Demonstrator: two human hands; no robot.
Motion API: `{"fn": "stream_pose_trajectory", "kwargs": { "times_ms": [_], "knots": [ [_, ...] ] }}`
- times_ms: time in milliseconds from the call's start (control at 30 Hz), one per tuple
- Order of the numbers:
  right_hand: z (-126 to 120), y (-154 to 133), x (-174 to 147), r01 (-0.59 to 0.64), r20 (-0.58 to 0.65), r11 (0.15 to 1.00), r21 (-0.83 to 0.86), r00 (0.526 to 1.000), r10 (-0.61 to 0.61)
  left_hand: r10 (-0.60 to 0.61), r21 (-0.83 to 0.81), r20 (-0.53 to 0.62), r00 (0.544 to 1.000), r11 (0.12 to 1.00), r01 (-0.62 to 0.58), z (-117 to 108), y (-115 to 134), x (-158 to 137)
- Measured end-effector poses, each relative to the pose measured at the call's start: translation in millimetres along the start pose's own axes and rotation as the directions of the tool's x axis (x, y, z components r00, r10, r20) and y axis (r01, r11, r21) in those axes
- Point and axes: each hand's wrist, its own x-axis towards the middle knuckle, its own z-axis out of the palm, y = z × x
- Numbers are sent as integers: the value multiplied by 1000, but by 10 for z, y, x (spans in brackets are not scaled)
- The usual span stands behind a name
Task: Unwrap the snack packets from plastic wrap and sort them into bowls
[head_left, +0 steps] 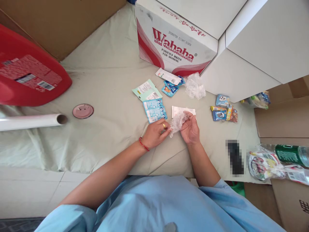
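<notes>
Between my two hands is a crumpled clear plastic bag (178, 122). My right hand (191, 129), palm turned up, grips its right side with thumb and fingertips. The fingers of my left hand (157, 132) are closed on the bag's lower left edge. Just behind the bag lies a flat white packet (176, 110), partly covered by it. A blue printed sheet (154, 110) is close to my left fingertips, and a pale green card packet (146, 90) lies beyond it.
A second crumpled plastic bag (195, 86), blue sachets (170, 90) and a white stick packet (168, 76) lie before the Wahaha carton (173, 42). Small snack packs (221, 113) are at right. Leftward are a round pink badge (83, 111), a white tube (31, 122) and a red jug (31, 71).
</notes>
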Motion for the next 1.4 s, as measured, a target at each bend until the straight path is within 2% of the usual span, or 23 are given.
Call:
{"fn": "stream_pose_trajectory", "kwargs": {
  "times_ms": [133, 200, 300, 367, 467, 567, 633, 700, 767, 833, 933, 1033, 1133, 1200, 1333, 1400],
  "knots": [
    [46, 50, -73, 125, 59, 973, -196, 992, -116, -24, -17, -69, 997, 1000, 23, -39, 14, 1],
    [21, 67, -76, 129, 31, 954, -270, 992, -125, -62, -91, -119, 991, 994, 52, -67, 20, 24],
    [-69, 25, -16, 66, -71, 979, -192, 994, -81, -215, -320, -226, 950, 938, 136, -112, -15, 81],
    [-129, -36, 35, 16, -86, 997, -73, 996, -22, -357, -536, -251, 900, 825, 178, -147, -56, 123],
    [-164, -110, 63, -53, -44, 997, 53, 997, 55, -511, -781, -169, 843, 591, 202, -213, -85, 165],
    [-133, -116, 24, -83, -7, 994, 66, 996, 84, -530, -879, -32, 847, 418, 229, -286, -53, 174],
    [-99, -94, -14, -63, 15, 998, 12, 998, 63, -507, -894, 41, 861, 366, 258, -314, -20, 171],
    [-70, -65, -42, -21, 32, 997, -74, 999, 23, -500, -862, 100, 860, 388, 326, -308, -2, 166],
    [-54, -35, -51, 16, 41, 986, -166, 999, -10, -520, -771, 118, 846, 490, 408, -269, -7, 158],
    [-55, -9, -41, 41, 18, 969, -243, 999, -37, -541, -674, 57, 839, 600, 432, -212, -27, 149],
    [-77, 17, -8, 45, -64, 953, -300, 996, -67, -530, -627, -127, 839, 698, 346, -151, -63, 137],
    [-101, 19, 10, 25, -88, 944, -328, 994, -57, -494, -594, -263, 829, 760, 264, -151, -86, 136],
    [-113, 8, -1, 46, -52, 924, -381, 996, -70, -476, -542, -325, 817, 802, 252, -181, -90, 136],
    [-114, 4, -13, 67, -32, 918, -391, 996, -86, -460, -525, -327, 826, 815, 246, -192, -78, 130],
    [-101, 23, -32, 157, -50, 925, -345, 981, -185, -389, -502, -265, 882, 837, 218, -163, -22, 103],
    [-86, 46, -39, 203, -28, 894, -400, 972, -234, -372, -494, -230, 899, 841, 221, -135, 8, 89]
  ]
}}
